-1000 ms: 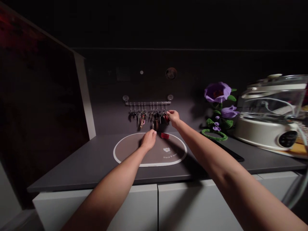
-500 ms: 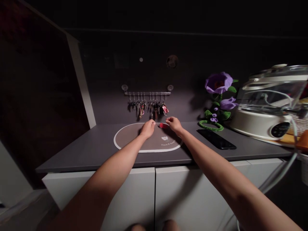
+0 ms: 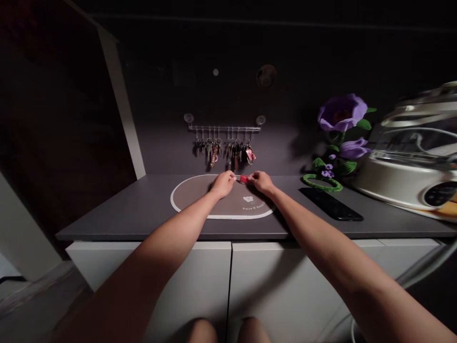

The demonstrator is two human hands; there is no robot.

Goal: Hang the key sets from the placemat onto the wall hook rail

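Note:
A small red object [image 3: 244,179] is between my hands, above the far part of the oval grey-brown mat [image 3: 200,202]. My right hand [image 3: 261,182] has its fingertips closed on the red object's right end. Just left of it, my left hand [image 3: 224,183] is closed with fingertips pinched; what they hold, if anything, is too small to make out. Behind the hands, several keys [image 3: 214,155] and a pink key tag [image 3: 250,154] hang from a clear hook rail [image 3: 224,128] on the dark wall.
To the right, a black phone [image 3: 331,204] lies on the grey counter [image 3: 124,209], beside a purple flower decoration [image 3: 342,113] with a green ring base. A white appliance with a clear cover [image 3: 400,178] stands at the far right. White cabinet doors [image 3: 193,286] are below.
My right hand has moved onto the red object, which lay apart from its fingertips before. The camera view has shifted, with the flower and appliance now farther right.

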